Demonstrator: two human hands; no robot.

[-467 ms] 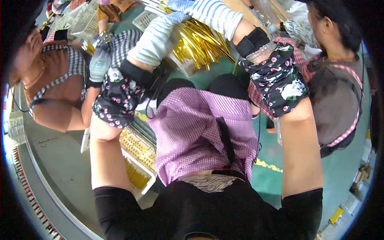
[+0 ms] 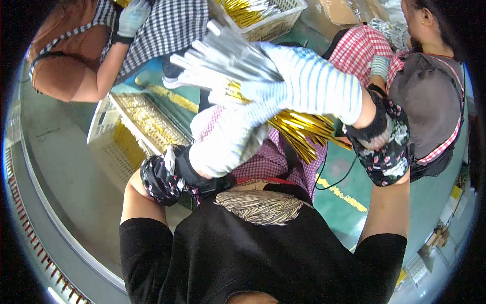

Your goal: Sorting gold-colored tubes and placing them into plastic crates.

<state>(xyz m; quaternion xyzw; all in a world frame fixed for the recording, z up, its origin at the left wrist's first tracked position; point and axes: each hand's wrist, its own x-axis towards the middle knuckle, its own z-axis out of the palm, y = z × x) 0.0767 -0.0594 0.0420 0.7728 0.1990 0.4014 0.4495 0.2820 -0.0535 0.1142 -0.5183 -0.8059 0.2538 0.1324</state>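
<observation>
Above my lap, both my gloved hands are closed round a thick bundle of thin metallic strips (image 2: pixel 228 58). Its silver ends fan out to the upper left, and the gold ends point down to the right. My right hand (image 2: pixel 309 76), in a white glove with blue stripes, wraps over the bundle from above. Lower down, my left hand (image 2: pixel 233 134) grips the bundle's middle; its fingers lie close to the right hand and are partly hidden. Floral black sleeve covers are on both my forearms.
Beyond the bundle stands a white crate (image 2: pixel 276 25) of gold and silver strips. A perforated crate (image 2: pixel 104 119) with yellow contents is on the floor at left. One co-worker in a checked apron (image 2: pixel 172 30) sits at upper left, another in grey (image 2: pixel 425 111) at right.
Both hands have come back from the far crate toward my body, lifting the bundle out over my lap. My view has tilted, so the far crate now sits higher in the picture.
</observation>
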